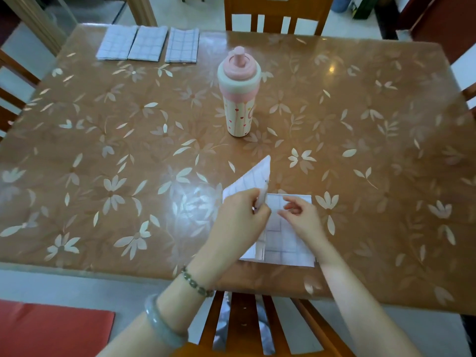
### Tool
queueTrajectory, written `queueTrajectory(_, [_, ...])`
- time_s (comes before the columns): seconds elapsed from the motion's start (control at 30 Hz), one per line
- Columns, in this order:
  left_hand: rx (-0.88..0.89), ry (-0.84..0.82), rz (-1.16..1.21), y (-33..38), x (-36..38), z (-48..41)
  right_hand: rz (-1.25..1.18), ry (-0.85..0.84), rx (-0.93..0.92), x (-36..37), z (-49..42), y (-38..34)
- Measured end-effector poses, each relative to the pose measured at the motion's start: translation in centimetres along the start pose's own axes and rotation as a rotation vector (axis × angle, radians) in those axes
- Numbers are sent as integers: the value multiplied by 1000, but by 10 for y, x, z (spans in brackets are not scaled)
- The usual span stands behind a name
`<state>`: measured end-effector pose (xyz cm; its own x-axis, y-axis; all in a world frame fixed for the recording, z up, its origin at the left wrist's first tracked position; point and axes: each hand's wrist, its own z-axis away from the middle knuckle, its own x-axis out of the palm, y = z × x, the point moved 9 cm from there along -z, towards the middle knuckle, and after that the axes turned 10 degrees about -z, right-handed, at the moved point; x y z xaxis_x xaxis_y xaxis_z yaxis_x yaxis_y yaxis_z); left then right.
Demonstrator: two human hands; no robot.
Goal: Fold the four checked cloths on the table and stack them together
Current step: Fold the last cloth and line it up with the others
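Observation:
A white checked cloth lies at the near edge of the table, partly folded. My left hand pinches one flap of it, and that flap stands lifted, pointing away from me. My right hand hovers over the cloth's right part with loosely curled fingers that hold nothing. Three folded checked cloths lie side by side at the far left of the table: one at the left, one in the middle, one at the right.
A pink and cream bottle stands upright mid-table, beyond the cloth. The table has a brown floral cover. Wooden chairs stand at the far side and at the near side. A red cushion lies at the lower left.

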<state>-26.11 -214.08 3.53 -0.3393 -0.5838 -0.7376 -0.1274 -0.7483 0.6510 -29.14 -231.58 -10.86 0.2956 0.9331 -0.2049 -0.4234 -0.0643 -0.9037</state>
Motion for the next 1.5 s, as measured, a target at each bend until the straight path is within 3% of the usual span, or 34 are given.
queueTrajectory(0.2, [17, -56, -101, 16, 75, -17, -139, 133, 123, -71, 9, 31])
queueTrajectory(0.47, [-101, -214, -204, 4, 155, -35, -361, 98, 331, -62, 10, 50])
queueTrajectory(0.63, [-97, -300, -145, 7, 178, -35, -369, 177, 377, -66, 6, 60])
queueTrajectory(0.73, [-39, -256, -132, 0, 163, -32, -227, 172, 354, -69, 3, 61])
queueTrajectory(0.93, [98, 101, -400, -87, 95, -28, -12, 192, 283, -69, 2, 52])
queueTrajectory(1.1, [85, -5, -568, -139, 92, -27, 70, 203, 242, -70, 4, 52])
queueTrajectory(1.27, [174, -37, -665, -136, 108, -28, 103, 207, 219, -70, 4, 50])
queueTrajectory(1.5, [152, -99, -769, -143, 124, -30, 184, 191, 175, -68, 2, 49])
